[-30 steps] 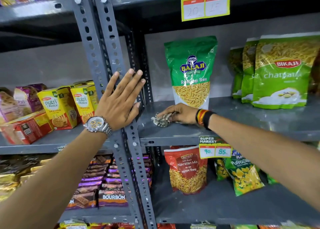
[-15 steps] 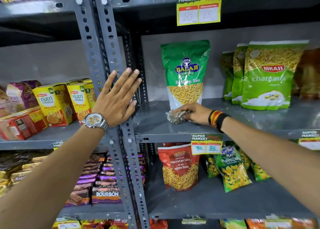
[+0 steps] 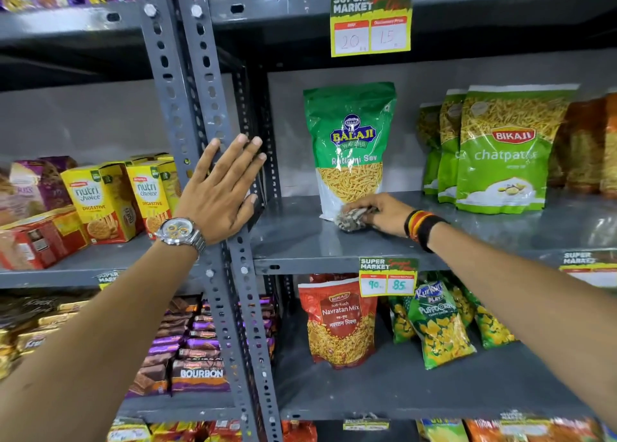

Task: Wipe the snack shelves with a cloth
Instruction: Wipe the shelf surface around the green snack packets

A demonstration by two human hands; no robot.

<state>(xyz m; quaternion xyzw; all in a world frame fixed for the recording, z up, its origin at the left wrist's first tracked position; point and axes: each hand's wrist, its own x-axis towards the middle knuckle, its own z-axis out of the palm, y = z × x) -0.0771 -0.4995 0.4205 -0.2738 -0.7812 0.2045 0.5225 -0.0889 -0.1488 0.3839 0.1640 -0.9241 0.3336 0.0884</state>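
Midway through, by the look of it, the person had the right hand (image 3: 384, 212) bunched around a crumpled cloth (image 3: 352, 219), pressing it on the grey shelf (image 3: 293, 238) right at the foot of the Balaji bag (image 3: 349, 147). The cloth touched the bag's lower front edge, at about 12 o'clock from the hand's knuckles. The left hand (image 3: 218, 192) was spread flat, fingers together and pointing up, braced against the slotted upright (image 3: 187, 107) at 9 o'clock from the cloth; it held nothing.

As a judgement, only a small part of the job was in hand. The bare stretch of shelf from the upright toward the cloth looked smooth and slightly glossy, though whether it was already wiped could not be told. The shelf at 3 o'clock, under the Bikaji bags (image 3: 500, 151), was still stocked and likely needed the bags shifted. The lower shelf (image 3: 400, 385) with the red bag (image 3: 339, 324), at 6 o'clock, and the biscuit shelves beyond the upright appeared untouched.
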